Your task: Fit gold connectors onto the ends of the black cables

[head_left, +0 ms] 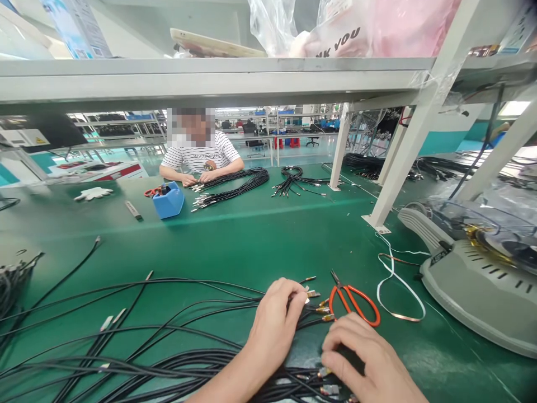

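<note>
My left hand is closed in a pinch on a black cable, just behind its metal connector. More cable ends with gold-coloured connectors lie beside its fingertips. My right hand hovers at the lower right with fingers curled and a gap between thumb and forefinger; nothing shows in it. Close under its thumb are the connectors of a thick bundle of black cables on the green table. Orange-handled scissors rest just beyond the right hand, blades pointing away.
A grey-green machine stands at right, with a white strip beside it. White posts carry a shelf overhead. Across the table, a person handles black cables near a blue holder.
</note>
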Demonstrator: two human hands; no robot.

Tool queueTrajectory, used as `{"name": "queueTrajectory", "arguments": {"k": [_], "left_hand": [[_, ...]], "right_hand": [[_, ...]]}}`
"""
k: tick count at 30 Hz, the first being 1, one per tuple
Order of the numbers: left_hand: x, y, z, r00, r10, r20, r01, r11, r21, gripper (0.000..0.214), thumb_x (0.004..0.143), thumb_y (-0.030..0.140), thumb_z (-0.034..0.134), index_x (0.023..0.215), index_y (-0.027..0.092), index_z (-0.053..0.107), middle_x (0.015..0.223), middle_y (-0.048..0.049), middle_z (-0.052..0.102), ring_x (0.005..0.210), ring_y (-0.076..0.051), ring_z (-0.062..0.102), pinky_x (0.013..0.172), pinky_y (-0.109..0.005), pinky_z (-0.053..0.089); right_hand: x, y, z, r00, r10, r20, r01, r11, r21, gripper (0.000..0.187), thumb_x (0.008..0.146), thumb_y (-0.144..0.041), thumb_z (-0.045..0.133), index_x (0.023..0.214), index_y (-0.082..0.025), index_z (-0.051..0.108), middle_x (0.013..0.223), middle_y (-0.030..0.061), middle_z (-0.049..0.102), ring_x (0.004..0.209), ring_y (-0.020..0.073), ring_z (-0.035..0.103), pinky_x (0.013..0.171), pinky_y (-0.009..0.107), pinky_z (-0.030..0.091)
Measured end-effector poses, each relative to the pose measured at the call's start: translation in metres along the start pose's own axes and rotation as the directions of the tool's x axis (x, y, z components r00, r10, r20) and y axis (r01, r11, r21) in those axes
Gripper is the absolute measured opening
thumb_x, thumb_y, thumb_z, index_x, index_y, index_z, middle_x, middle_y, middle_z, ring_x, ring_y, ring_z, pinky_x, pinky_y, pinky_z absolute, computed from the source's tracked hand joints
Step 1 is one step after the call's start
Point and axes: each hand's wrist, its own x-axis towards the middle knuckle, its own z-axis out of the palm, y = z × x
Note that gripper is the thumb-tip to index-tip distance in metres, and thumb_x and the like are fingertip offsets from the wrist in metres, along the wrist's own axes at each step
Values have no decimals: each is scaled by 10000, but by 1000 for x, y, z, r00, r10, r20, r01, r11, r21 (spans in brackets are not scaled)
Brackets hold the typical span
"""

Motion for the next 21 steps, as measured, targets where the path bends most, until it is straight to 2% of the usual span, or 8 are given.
{"name": "queueTrajectory", "arguments": {"k": [2, 7, 10, 13, 15, 18, 21], "left_hand": [[2, -5, 0, 1000, 19, -6, -19, 999, 35, 146, 942, 203, 487, 894, 217, 624, 885, -2, 631, 868, -182, 554, 790, -310, 431], [-4, -9, 1, 985, 164, 49, -171, 964, 205, 251, 894, 79, 498, 1017, 237, 650, 1004, -33, 645, 922, -206, 546, 823, -341, 453], [-8, -3, -2, 976, 205, 77, -218, 939, 266, 273, 903, 71, 467, 1041, 230, 641, 995, -47, 630, 901, -206, 551, 792, -324, 459], [-10, 6, -5, 969, 201, 141, -227, 952, 206, 215, 918, 105, 477, 971, 223, 649, 916, -27, 626, 837, -175, 571, 747, -265, 450], [-10, 11, -7, 961, 190, 200, -222, 963, 154, 199, 925, 127, 481, 926, 222, 655, 873, -9, 626, 772, -148, 577, 703, -231, 434], [-9, 17, -12, 941, 155, 299, -189, 978, 87, 202, 924, 134, 480, 898, 223, 660, 847, 17, 643, 752, -128, 582, 699, -204, 410], [-8, 22, -20, 903, 102, 418, -127, 991, 32, 246, 931, 165, 452, 806, 203, 660, 754, 40, 627, 703, -119, 558, 667, -193, 388]], "right_hand": [[0, 0, 2, 999, -25, 31, 27, 998, -52, 249, 948, -276, 471, 705, -227, 502, 760, -12, 604, 764, 174, 568, 695, 297, 452], [-2, 5, -1, 997, 18, -77, -25, 996, -91, 273, 984, -249, 352, 727, -229, 441, 777, 1, 566, 752, 178, 540, 683, 318, 451], [-4, 4, -10, 999, 12, -37, -14, 998, -59, 208, 954, -254, 449, 753, -236, 499, 815, -5, 602, 813, 181, 561, 729, 309, 464], [-5, 1, -14, 996, -55, 68, 60, 995, -73, 93, 848, -187, 625, 783, -245, 591, 869, -6, 646, 886, 199, 578, 786, 321, 472], [-5, 0, -12, 993, -87, 82, 95, 991, -100, 127, 851, -154, 613, 755, -236, 611, 848, 1, 656, 864, 203, 583, 771, 332, 471], [-2, -2, -11, 995, -92, 44, 95, 992, -79, 196, 899, -172, 546, 720, -230, 600, 804, 3, 655, 837, 201, 580, 766, 342, 459], [0, -4, -14, 998, -35, -45, 37, 999, 34, 199, 902, -196, 526, 710, -235, 564, 794, -6, 635, 829, 195, 575, 759, 319, 450]]}}
